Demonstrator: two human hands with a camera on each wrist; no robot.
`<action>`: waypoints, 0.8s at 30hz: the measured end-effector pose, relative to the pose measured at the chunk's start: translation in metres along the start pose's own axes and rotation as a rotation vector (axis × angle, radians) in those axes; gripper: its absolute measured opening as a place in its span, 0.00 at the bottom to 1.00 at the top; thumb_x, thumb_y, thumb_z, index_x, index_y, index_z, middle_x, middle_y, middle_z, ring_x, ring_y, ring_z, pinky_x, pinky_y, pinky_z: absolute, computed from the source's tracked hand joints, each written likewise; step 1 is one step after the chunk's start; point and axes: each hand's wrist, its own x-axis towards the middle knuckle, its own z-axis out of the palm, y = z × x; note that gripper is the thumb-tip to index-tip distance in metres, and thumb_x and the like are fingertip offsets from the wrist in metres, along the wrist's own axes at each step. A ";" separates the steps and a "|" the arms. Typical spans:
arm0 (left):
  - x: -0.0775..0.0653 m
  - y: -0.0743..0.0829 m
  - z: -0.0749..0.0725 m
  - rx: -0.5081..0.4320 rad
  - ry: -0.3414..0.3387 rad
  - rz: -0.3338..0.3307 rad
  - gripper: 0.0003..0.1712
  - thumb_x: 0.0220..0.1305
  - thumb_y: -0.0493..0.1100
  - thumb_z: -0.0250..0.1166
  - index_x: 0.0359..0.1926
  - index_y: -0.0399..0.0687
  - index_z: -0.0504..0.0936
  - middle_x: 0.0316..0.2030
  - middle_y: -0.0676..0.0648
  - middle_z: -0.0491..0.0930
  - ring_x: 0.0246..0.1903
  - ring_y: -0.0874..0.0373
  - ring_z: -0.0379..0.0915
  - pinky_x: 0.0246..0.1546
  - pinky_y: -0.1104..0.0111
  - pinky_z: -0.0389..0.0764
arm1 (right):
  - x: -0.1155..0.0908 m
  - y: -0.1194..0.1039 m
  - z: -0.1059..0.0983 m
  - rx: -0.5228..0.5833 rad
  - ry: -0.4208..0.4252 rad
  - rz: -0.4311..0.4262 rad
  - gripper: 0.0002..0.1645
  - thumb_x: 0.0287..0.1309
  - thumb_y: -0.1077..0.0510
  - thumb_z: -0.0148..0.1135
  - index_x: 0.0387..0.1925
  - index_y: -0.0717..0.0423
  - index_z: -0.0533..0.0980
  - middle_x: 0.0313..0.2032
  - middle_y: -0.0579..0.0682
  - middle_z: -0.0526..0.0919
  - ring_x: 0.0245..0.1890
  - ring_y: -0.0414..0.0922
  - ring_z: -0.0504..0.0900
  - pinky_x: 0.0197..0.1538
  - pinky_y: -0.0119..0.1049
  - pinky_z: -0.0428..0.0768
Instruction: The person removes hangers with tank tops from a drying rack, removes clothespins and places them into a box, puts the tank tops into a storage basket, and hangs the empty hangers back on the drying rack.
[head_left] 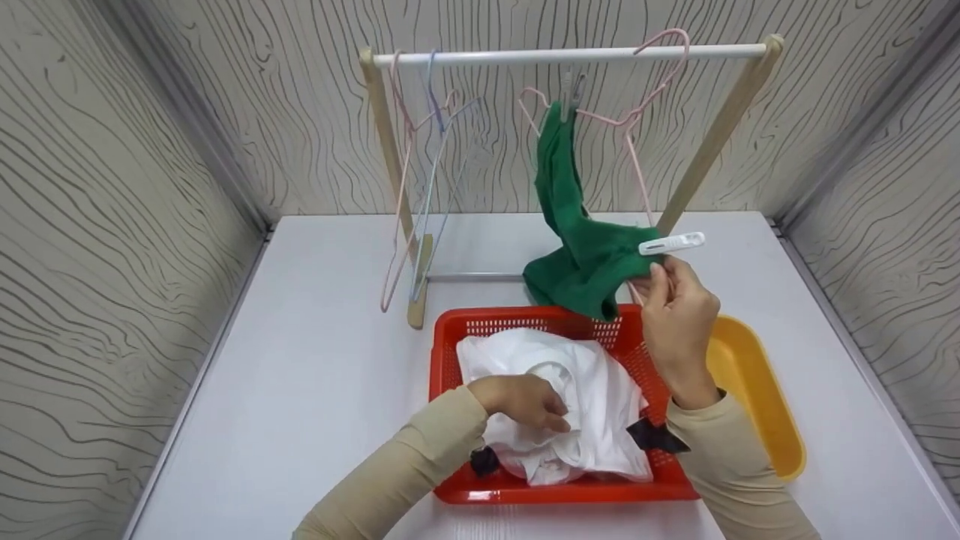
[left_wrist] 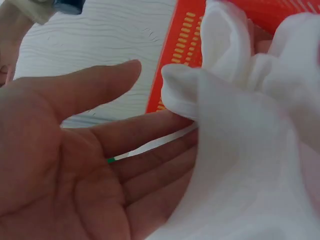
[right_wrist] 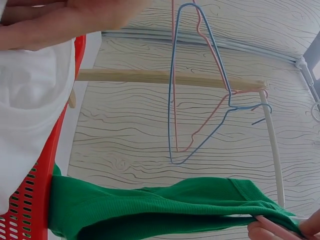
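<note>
A green garment (head_left: pixel 577 240) hangs from a pink hanger (head_left: pixel 636 150), held near the hanger's hook by a grey clothespin (head_left: pixel 567 96). At its lower right end sits a white clothespin (head_left: pixel 673 243). Just below that pin, my right hand (head_left: pixel 681 322) pinches the green cloth between thumb and fingers; the right wrist view shows these fingertips at the garment's edge by a pink hanger bar. Over white cloth (head_left: pixel 600 405) in the red basket (head_left: pixel 442 360) is my left hand (head_left: pixel 529 401). Its thumb stands apart in the left wrist view (left_wrist: pixel 100 160), while the white cloth covers its fingertips.
A white rod (head_left: pixel 510 57) on wooden legs stands behind the basket. On its left side hang a pink hanger (head_left: pixel 401 217) and a blue hanger (head_left: pixel 431 187). A yellow tray (head_left: pixel 761 375) lies right of the basket, partly behind my right arm.
</note>
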 end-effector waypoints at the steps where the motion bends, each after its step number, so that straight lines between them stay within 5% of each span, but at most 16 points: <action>1: 0.001 0.002 0.000 0.016 -0.002 0.005 0.20 0.67 0.51 0.59 0.55 0.50 0.81 0.50 0.50 0.83 0.41 0.63 0.71 0.55 0.72 0.76 | 0.000 0.000 0.000 0.001 0.006 -0.005 0.14 0.67 0.66 0.52 0.47 0.75 0.76 0.39 0.70 0.86 0.42 0.61 0.85 0.39 0.06 0.70; 5: 0.004 0.003 -0.004 0.042 0.106 0.060 0.16 0.69 0.48 0.57 0.45 0.44 0.86 0.41 0.46 0.87 0.31 0.65 0.69 0.41 0.79 0.74 | 0.000 0.001 0.000 0.009 0.023 -0.020 0.14 0.66 0.66 0.53 0.45 0.76 0.76 0.38 0.70 0.86 0.40 0.61 0.86 0.39 0.06 0.70; 8: 0.005 -0.001 -0.011 -0.040 0.234 0.100 0.14 0.69 0.44 0.57 0.39 0.39 0.85 0.33 0.42 0.87 0.26 0.65 0.74 0.32 0.82 0.70 | -0.001 0.000 0.000 0.018 0.015 -0.009 0.14 0.66 0.66 0.53 0.45 0.75 0.76 0.39 0.69 0.86 0.40 0.61 0.86 0.39 0.07 0.71; 13: 0.005 -0.006 -0.026 -0.263 0.400 0.130 0.12 0.68 0.40 0.59 0.42 0.36 0.83 0.35 0.38 0.86 0.32 0.52 0.85 0.34 0.81 0.77 | -0.003 -0.001 -0.002 0.028 -0.013 0.019 0.15 0.67 0.65 0.52 0.48 0.74 0.76 0.41 0.69 0.86 0.41 0.60 0.86 0.39 0.08 0.72; 18: 0.013 -0.005 -0.040 -0.360 0.548 0.091 0.11 0.67 0.40 0.60 0.44 0.38 0.82 0.39 0.40 0.85 0.33 0.56 0.80 0.42 0.74 0.82 | -0.003 -0.001 -0.003 0.020 -0.019 0.016 0.15 0.67 0.66 0.52 0.48 0.76 0.75 0.42 0.69 0.85 0.42 0.59 0.86 0.38 0.08 0.72; 20: 0.020 -0.005 -0.042 -0.506 0.546 0.045 0.11 0.68 0.40 0.59 0.45 0.38 0.80 0.40 0.39 0.84 0.35 0.55 0.80 0.45 0.71 0.83 | -0.002 -0.001 -0.004 0.019 -0.020 0.017 0.15 0.67 0.67 0.51 0.49 0.76 0.75 0.42 0.69 0.85 0.42 0.59 0.85 0.38 0.08 0.72; 24: 0.037 -0.006 -0.044 -0.950 0.499 -0.054 0.13 0.69 0.40 0.56 0.49 0.36 0.77 0.46 0.36 0.83 0.44 0.47 0.83 0.53 0.64 0.82 | -0.003 -0.003 -0.004 0.021 -0.020 0.017 0.15 0.67 0.66 0.51 0.49 0.76 0.75 0.42 0.69 0.85 0.43 0.60 0.85 0.38 0.08 0.72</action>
